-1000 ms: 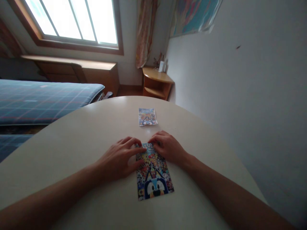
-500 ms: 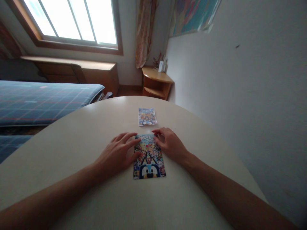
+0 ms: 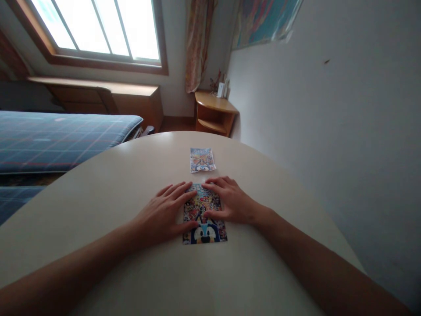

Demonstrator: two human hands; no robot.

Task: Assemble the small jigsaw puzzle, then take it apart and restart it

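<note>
A colourful printed card or booklet point(image 3: 205, 235), with a blue cartoon dog's face along its lower part, lies flat on the pale round table point(image 3: 210, 281). My left hand point(image 3: 167, 213) rests open at its left side, fingers spread and their tips over that edge. From the right, my right hand point(image 3: 232, 199) lies on it with fingers apart, the thumb across the middle and the index finger near the top. Part of the print is hidden under the fingers. Beyond both hands is a smaller, creased packet point(image 3: 202, 160) with a similar picture, touched by neither.
A bed with a blue plaid mattress point(image 3: 66, 140) stands to the left of the table. Past the far table edge is a small wooden corner shelf point(image 3: 215, 103) with a few items on top. A white wall point(image 3: 329, 131) runs along the right.
My right hand has opened out, its thumb and fingers now spread further over the card. My left fingers have slid slightly onto it. The smaller packet has not moved.
</note>
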